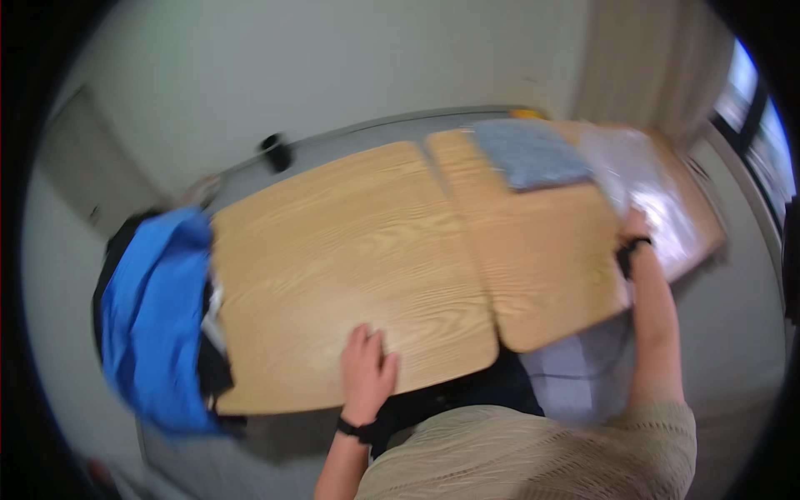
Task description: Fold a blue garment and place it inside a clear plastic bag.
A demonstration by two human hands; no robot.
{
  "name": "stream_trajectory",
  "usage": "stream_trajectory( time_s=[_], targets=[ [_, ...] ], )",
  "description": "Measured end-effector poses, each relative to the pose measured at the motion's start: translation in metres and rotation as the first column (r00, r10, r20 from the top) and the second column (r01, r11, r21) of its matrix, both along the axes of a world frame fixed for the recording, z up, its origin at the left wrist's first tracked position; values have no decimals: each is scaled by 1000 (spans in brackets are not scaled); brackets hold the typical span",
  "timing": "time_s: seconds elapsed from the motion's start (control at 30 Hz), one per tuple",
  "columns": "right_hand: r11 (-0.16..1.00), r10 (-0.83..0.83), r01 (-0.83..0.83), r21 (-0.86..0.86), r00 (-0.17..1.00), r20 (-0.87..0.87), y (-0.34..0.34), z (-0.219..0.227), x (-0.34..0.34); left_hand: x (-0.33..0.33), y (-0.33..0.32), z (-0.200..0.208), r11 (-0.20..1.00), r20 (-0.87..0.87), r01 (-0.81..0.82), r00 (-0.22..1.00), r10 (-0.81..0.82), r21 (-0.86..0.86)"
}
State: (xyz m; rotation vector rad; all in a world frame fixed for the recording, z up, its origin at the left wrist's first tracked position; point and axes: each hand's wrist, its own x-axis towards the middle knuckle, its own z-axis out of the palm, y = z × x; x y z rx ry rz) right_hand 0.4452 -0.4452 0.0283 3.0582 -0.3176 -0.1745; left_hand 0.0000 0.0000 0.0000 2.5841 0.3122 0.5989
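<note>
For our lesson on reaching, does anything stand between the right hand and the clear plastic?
Nothing visible does: the right hand is at the left side of the clear plastic, and the folded cloth lies farther back and left.

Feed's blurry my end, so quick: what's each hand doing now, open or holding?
Left hand: open over the wooden tabletop, nothing visibly held.
Right hand: at the clear plastic; grip cannot be told.

The left hand [369, 371] is palm down, fingers loosely extended, by the near edge of the bench [333, 242]. The right arm [654, 325] stretches forward, its right hand [635, 225] blurred toward the right edge.
</note>
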Motion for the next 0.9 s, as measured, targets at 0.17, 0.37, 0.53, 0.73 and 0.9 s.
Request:
stream_trajectory(
  time_s=[0.17,0.37,0.53,0.73,0.9],
  targets=[
    [524,394,-785,331,568,722,82,9,-58,3,30,7,807,195,87,980,35,-583],
    [114,305,-622,775,764,568,144,8,-229,-45,102,62,655,67,-278,891,449,-702],
    [25,319,-542,840,801,507,183,-31,-265,-122,211,70,710,234,-684,672,702,-166],
    [89,371,-570,817,780,504,196,-21,-276,-181,237,53,246,-67,-931,237,969,271],
    [158,409,-627,763,745,527,201,-20,-280,-206,254,33,265,-86,-932,251,964,249]
  ],
)
